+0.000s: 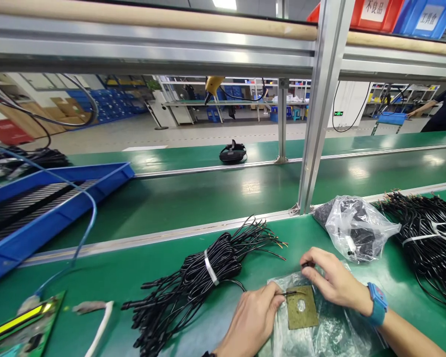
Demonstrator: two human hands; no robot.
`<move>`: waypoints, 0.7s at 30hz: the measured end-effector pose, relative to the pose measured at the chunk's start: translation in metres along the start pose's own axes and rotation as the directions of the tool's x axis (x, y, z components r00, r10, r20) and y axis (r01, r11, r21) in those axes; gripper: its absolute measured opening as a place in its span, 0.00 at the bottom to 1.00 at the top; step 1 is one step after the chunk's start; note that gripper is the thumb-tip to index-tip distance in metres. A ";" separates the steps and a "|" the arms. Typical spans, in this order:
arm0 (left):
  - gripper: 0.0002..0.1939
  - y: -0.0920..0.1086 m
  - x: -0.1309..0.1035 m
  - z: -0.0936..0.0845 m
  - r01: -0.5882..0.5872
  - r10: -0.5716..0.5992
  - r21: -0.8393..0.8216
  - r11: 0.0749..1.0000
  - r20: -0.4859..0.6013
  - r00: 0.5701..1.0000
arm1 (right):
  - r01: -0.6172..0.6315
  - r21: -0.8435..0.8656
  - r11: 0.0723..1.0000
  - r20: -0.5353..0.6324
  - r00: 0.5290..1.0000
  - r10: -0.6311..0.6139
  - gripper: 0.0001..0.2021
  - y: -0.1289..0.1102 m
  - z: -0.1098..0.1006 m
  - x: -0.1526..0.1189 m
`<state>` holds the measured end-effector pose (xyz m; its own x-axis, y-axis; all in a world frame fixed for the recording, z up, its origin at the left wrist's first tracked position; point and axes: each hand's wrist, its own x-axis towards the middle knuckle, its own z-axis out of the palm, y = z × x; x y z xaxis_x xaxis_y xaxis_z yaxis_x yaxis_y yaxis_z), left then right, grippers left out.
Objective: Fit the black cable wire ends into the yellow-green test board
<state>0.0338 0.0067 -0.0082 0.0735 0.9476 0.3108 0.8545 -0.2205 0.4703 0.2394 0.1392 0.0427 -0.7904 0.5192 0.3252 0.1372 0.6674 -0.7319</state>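
Note:
My left hand (253, 317) pinches the end of a black cable (240, 283) that runs out of a bundle. Its stripped tip lies over a flat olive-brown square (304, 317) with a round hole in it. Beneath the square is clear plastic bagging (334, 329). My right hand (336, 278), with a blue watch on the wrist, holds a small black part (307, 265) between thumb and fingers, just above and right of the square. To the left lies the black cable bundle (208, 270), tied with a white band, copper ends pointing up and right.
A clear bag of small black parts (357, 225) sits behind my right hand. More tied black cables (431, 238) lie at far right. A blue tray (107, 173), a circuit board (40, 322) and a white cable (102, 327) are leftward. A metal post (315, 124) rises behind.

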 end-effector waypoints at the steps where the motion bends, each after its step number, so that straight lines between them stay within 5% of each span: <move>1: 0.09 0.001 0.000 -0.001 0.018 -0.019 -0.069 0.997 -0.007 1.000 | -0.032 0.013 0.999 -0.040 0.999 0.032 0.10 0.001 -0.002 0.000; 11: 0.08 0.020 0.000 0.001 -0.032 -0.021 -0.410 0.911 -0.124 0.992 | -0.244 0.356 0.902 0.043 0.968 0.245 0.17 0.003 0.010 0.000; 16: 0.21 0.031 0.006 -0.001 -0.180 0.086 -0.296 0.938 -0.305 0.948 | -0.194 0.304 0.933 0.071 0.981 0.181 0.20 0.000 0.010 0.000; 21: 0.19 0.038 0.005 -0.008 -0.290 0.241 -0.097 0.952 -0.345 0.907 | -0.236 0.372 0.898 0.145 0.970 0.195 0.21 0.000 0.017 -0.001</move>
<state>0.0631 0.0012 0.0177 0.0954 0.7269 0.6801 0.7426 -0.5069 0.4376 0.2301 0.1294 0.0326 -0.8264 0.5565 0.0861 0.0875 0.2779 -0.9566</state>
